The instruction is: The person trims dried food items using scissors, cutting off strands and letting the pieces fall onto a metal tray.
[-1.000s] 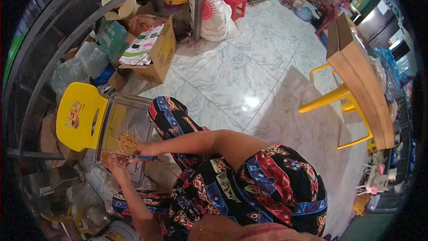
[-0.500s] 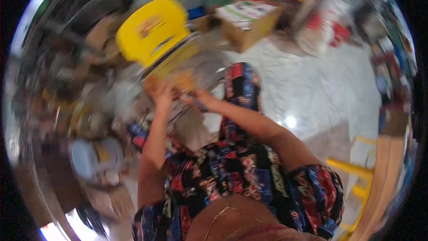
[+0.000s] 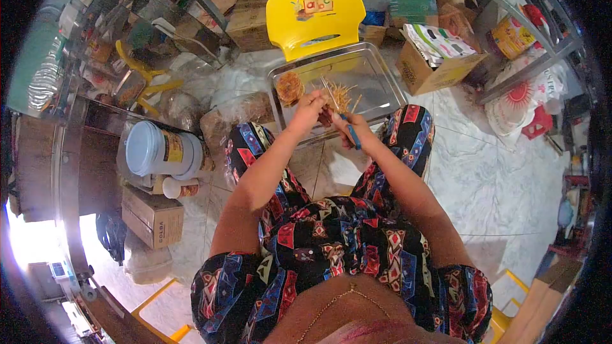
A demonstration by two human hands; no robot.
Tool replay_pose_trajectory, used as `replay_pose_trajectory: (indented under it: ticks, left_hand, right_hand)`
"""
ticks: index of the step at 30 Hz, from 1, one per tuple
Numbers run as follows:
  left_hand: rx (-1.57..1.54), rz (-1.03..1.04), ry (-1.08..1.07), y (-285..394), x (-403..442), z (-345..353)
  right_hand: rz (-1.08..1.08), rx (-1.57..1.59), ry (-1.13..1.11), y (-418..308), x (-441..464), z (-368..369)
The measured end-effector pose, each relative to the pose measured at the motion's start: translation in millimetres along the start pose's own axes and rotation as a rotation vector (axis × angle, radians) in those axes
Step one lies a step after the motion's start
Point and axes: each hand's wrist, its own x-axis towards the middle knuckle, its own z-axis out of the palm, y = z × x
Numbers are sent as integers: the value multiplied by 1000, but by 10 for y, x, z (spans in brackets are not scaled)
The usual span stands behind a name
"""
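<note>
In front of me a shallow clear-looking tray [image 3: 377, 71] rests on a yellow chair [image 3: 315, 16]. My right hand [image 3: 358, 132] is closed around a pair of scissors [image 3: 354, 138] with blue handles, blades pointing up and left over the tray. Close beside it, my left hand [image 3: 308, 111] pinches a small reddish-brown piece [image 3: 326, 117] near the blades; its exact kind is unclear. A stack of round orange-brown pieces [image 3: 290, 88] sits in the tray's left end. Thin yellowish strips [image 3: 343, 97] lie loose in the middle of the tray.
My knees flank the tray. To the left stand a pale blue bucket [image 3: 146, 150], a white jar [image 3: 178, 188] and a cardboard box [image 3: 153, 216]. An open carton of packets [image 3: 437, 57] is at the right back, near white sacks [image 3: 519, 105] and a metal shelf frame.
My view has swung left, so the tray and chair now appear farther right and sharper. Both hands stay together over the tray's near side.
</note>
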Motion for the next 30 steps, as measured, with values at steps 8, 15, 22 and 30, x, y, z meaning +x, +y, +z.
replay_pose_trajectory:
  ticks: [8, 15, 22, 30]
  left_hand:
    - [-187, 1, 81, 146, 39, -95]
    - [-166, 52, 202, 244, 71, -235]
    - [-89, 93, 206, 241, 86, -251]
    - [-79, 52, 159, 214, 90, -233]
  right_hand:
    - [34, 30, -21, -64, -14, 8]
    - [-35, 50, -158, 2, -56, 22]
    - [-38, 25, -152, -34, -93, 39]
    - [-4, 52, -119, -7, -68, 44]
